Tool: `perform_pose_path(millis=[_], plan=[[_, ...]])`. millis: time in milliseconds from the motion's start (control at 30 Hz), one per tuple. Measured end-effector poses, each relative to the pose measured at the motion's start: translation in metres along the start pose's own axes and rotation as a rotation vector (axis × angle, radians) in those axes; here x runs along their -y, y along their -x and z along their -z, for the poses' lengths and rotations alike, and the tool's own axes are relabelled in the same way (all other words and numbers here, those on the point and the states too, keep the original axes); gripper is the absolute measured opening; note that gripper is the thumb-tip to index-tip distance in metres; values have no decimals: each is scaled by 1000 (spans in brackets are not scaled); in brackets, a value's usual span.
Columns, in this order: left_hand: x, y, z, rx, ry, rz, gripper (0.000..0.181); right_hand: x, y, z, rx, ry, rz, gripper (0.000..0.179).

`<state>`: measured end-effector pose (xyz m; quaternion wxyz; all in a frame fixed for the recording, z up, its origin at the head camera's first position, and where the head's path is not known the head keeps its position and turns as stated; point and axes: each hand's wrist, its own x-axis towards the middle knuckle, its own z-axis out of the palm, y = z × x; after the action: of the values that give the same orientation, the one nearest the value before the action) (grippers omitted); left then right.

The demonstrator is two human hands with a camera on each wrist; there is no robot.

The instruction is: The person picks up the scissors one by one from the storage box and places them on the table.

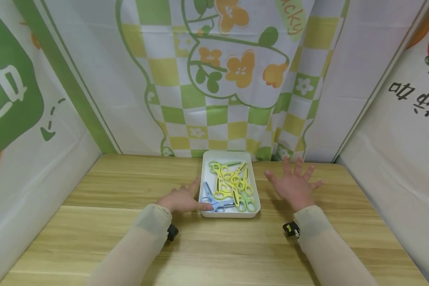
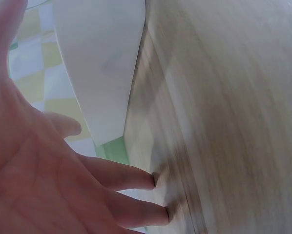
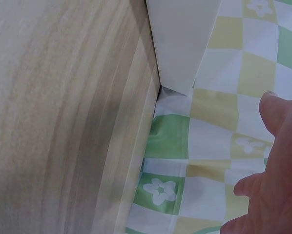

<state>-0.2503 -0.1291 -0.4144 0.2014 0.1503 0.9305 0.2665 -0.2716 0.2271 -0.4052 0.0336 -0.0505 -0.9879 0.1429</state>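
Observation:
A white tray (image 1: 230, 215) stands on the table with its far end close to the back curtain. Several yellow scissors (image 1: 234, 193) lie in a heap inside it, with green scissors (image 1: 248, 203) at the near right and blue scissors (image 1: 224, 203) at the near left. My left hand (image 1: 180, 200) is at the tray's left side, its thumb reaching over the near left rim and its fingers extended along the outer wall. To the right of the tray, my right hand (image 1: 294, 187) is spread wide over the table and holds nothing.
The wooden table (image 1: 214, 250) runs back to a checkered curtain (image 1: 218, 119). Printed fabric walls close in its left and right sides. Each wrist wears a small black camera, the left one (image 1: 172, 232) and the right one (image 1: 291, 229).

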Motion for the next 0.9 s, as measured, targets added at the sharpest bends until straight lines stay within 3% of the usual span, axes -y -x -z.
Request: perform_pose_path(millis=[300, 600, 700, 900], plan=[[2, -2, -3, 3, -48, 30, 123, 3, -1, 0, 19, -1, -10, 112], [2, -2, -8, -22, 0, 75, 125, 8, -1, 3, 71, -30, -11, 113], [-1, -2, -7, -21, 23, 83, 125, 9, -5, 4, 146, -147, 3, 111], [-1, -3, -7, -14, 33, 106, 127, 10, -19, 8, 325, -542, 16, 91]])
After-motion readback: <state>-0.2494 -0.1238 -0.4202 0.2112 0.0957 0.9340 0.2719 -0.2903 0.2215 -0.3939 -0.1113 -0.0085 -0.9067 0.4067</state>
